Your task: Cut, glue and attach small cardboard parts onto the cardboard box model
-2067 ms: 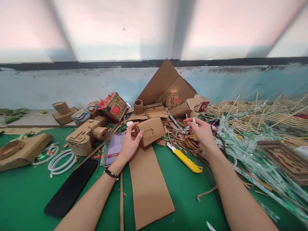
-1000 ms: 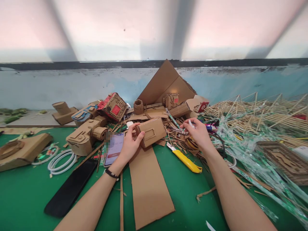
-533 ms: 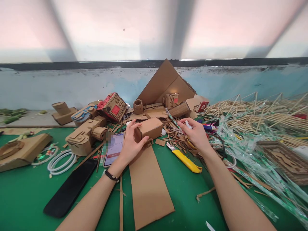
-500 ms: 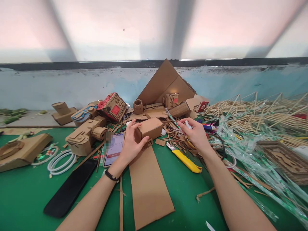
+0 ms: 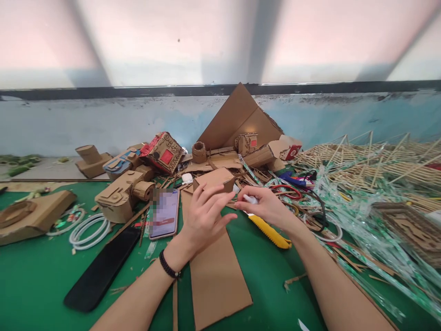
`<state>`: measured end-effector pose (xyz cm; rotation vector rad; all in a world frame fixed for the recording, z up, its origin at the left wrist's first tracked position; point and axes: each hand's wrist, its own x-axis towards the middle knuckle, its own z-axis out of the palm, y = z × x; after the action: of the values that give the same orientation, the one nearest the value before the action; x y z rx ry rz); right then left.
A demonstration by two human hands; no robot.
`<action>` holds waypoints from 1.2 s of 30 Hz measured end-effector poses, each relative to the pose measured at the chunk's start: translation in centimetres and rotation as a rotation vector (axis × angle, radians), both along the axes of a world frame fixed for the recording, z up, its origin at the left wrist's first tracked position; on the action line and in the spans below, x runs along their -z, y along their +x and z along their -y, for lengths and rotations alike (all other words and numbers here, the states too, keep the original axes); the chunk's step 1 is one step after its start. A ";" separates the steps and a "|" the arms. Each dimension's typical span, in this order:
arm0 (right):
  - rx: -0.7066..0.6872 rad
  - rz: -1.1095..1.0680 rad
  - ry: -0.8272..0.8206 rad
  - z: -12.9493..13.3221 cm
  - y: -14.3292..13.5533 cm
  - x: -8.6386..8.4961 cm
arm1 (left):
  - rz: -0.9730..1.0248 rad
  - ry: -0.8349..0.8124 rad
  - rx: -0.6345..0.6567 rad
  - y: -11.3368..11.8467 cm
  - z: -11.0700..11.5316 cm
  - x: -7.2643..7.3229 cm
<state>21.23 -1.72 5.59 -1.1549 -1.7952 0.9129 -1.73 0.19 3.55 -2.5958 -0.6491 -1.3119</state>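
The left hand point(image 5: 210, 216) is spreading open, gripping nothing, mid-frame; the right hand point(image 5: 265, 207) is pinching a small white object point(image 5: 251, 199).

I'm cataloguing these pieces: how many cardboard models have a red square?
2. The red-trimmed model tilts left of centre; the smaller model sits in front of the large cardboard sheet. Others may be hidden.
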 end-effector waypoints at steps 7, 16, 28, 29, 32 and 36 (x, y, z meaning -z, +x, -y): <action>0.037 -0.044 -0.024 0.0 0.1 -0.3 | 0.079 -0.052 -0.021 -0.6 -0.5 0.1; 0.483 -0.437 0.085 -2.3 3.9 0.7 | 0.232 -0.082 -0.142 -2.0 -1.7 0.2; 0.152 -0.428 -0.029 -1.1 2.1 0.3 | 0.218 -0.198 -0.044 -0.5 -0.5 0.6; 0.098 -0.371 -0.042 -0.8 1.5 0.2 | 0.212 -0.201 -0.042 -0.4 -0.5 0.6; -0.009 -0.264 -0.067 0.0 -0.2 0.0 | 0.194 -0.167 -0.048 -0.3 -0.4 0.5; -0.033 -0.240 -0.032 0.3 -1.6 0.3 | 0.167 -0.112 -0.055 -0.4 -0.4 0.4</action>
<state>19.59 -2.04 5.26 -0.9917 -1.6139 1.0561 -2.13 0.60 3.13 -2.5520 -0.8370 -1.5280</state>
